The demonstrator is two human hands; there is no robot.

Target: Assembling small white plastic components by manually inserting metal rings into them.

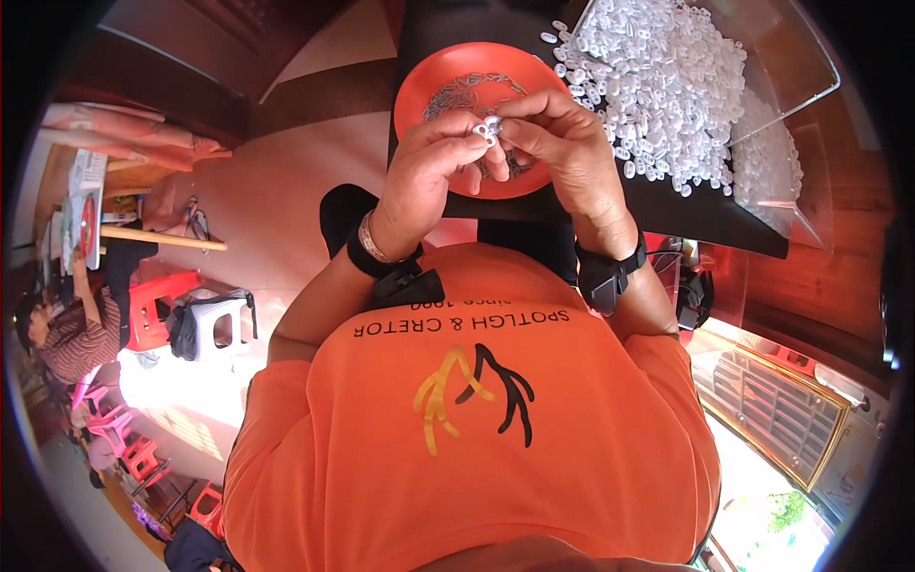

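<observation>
Above a round red-orange dish (419, 81), my two hands meet at the fingertips. My left hand (426, 172) pinches a small white plastic piece with holes (487, 133) between thumb and finger. From the other side, my right hand (572, 148) closes thumb and forefinger at the piece's upper edge; what lies between those fingertips is too small to make out. Many thin grey metal pieces (467, 93) lie in the dish, partly hidden under my hands. To the right, a large heap of small white plastic pieces (667, 95) covers part of the dark table.
The dark table (705, 217) ends close in front of me. A clear plastic box (762, 124) lies tipped beside the heap. Off to the left are a person in a striped top (71, 334), a red stool (152, 305) and a white stool (224, 319).
</observation>
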